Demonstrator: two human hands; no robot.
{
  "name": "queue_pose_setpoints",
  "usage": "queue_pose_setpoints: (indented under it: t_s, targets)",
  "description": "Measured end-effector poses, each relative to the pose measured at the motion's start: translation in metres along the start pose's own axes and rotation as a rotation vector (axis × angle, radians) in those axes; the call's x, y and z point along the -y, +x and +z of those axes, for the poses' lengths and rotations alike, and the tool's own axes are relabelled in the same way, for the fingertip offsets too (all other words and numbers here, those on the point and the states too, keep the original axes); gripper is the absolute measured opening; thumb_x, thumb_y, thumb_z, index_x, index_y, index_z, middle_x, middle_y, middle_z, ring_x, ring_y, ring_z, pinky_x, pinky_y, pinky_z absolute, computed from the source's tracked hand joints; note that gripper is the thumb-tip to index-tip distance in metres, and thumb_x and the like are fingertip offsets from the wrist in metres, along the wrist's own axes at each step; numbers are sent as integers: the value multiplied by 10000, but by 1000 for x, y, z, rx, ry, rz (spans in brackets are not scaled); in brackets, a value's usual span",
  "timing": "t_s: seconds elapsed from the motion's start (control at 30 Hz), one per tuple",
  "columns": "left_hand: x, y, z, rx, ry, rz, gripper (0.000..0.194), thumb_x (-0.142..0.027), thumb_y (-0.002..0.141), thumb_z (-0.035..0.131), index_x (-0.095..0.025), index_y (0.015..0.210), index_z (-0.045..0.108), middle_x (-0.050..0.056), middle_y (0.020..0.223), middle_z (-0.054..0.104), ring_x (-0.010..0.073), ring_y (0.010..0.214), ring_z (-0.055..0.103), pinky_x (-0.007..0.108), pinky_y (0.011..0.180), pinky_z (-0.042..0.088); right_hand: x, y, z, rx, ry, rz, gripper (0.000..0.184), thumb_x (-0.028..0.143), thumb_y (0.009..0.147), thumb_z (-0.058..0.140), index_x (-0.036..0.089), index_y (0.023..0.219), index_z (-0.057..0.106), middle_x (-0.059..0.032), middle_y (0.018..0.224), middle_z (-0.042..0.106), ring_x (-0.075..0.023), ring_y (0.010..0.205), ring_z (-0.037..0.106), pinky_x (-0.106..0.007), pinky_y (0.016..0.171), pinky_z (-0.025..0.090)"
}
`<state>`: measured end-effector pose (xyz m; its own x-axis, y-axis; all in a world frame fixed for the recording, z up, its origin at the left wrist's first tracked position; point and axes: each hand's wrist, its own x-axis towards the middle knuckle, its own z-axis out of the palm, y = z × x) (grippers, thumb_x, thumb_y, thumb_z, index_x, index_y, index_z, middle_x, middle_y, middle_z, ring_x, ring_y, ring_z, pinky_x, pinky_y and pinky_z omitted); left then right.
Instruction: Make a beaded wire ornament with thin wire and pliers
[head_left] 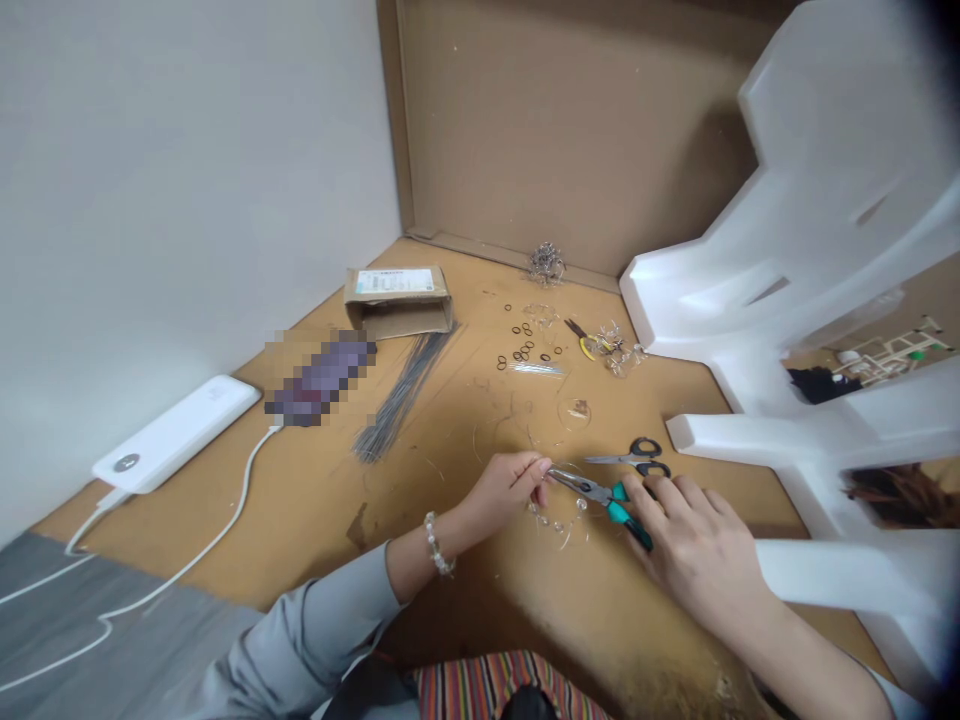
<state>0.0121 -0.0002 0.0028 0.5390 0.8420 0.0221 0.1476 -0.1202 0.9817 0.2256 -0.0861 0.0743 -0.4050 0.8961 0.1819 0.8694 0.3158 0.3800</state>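
My right hand is wrapped round the teal and black handles of long-nose pliers. Their jaws point left and reach the fingertips of my left hand, which is closed in a pinch. A thin wire seems to be between those fingertips and the jaw tips, but it is too small to make out fully. Just below the pliers hangs or lies a wire piece with clear beads; I cannot tell whether it joins what I pinch. Black-handled scissors lie right behind the pliers.
A bundle of grey wires lies left of centre before an open cardboard box. Farther back are several dark rings, yellow-handled pliers and a wire tangle. A white power bank sits left; a white plastic frame stands right.
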Motion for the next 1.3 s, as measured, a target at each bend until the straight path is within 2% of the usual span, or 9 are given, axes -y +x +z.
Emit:
queue_pose_setpoints:
  t_s: [0.27,0.43,0.6,0.87,1.13,1.3]
  targets:
    - [-3,-2,0,-17,92,52,466,-350,938,339,-154,595,585,8,575,604,101,565,542,212,624,410,6,3,-11,1,42,40,284,271,771,540,159,1026,600,-65,810,593,-214,747,507,-328,662,330]
    - [-4,-1,0,-36,102,45,459,-342,941,329,-159,597,571,7,577,612,103,566,546,214,627,410,13,2,-8,-83,21,56,246,271,810,528,153,1009,613,-57,793,598,-194,703,504,-321,651,331]
    - [-3,-1,0,-36,83,37,460,-345,945,320,-157,605,566,11,591,610,106,582,551,220,636,406,13,-1,-5,-94,29,68,244,281,811,541,158,1007,620,-44,770,596,-184,672,504,-311,640,328]
    - [-7,-3,1,-82,114,52,412,-372,948,295,-180,629,471,-19,584,518,102,566,490,225,607,372,13,-4,-2,-131,29,85,256,295,819,546,169,1029,621,-44,773,622,-180,678,534,-307,647,339]
    - [-6,-3,2,-139,151,52,383,-374,947,270,-184,660,438,-19,620,475,110,585,446,240,586,333,16,-6,1,-140,39,103,273,284,797,568,168,1041,614,-44,784,625,-183,691,541,-305,653,354]
    - [-6,-5,3,-147,162,84,365,-359,946,287,-186,647,405,-24,610,451,106,574,415,243,568,300,15,-4,-1,-105,70,84,306,290,779,563,163,1054,608,-67,834,627,-204,731,537,-317,673,359]
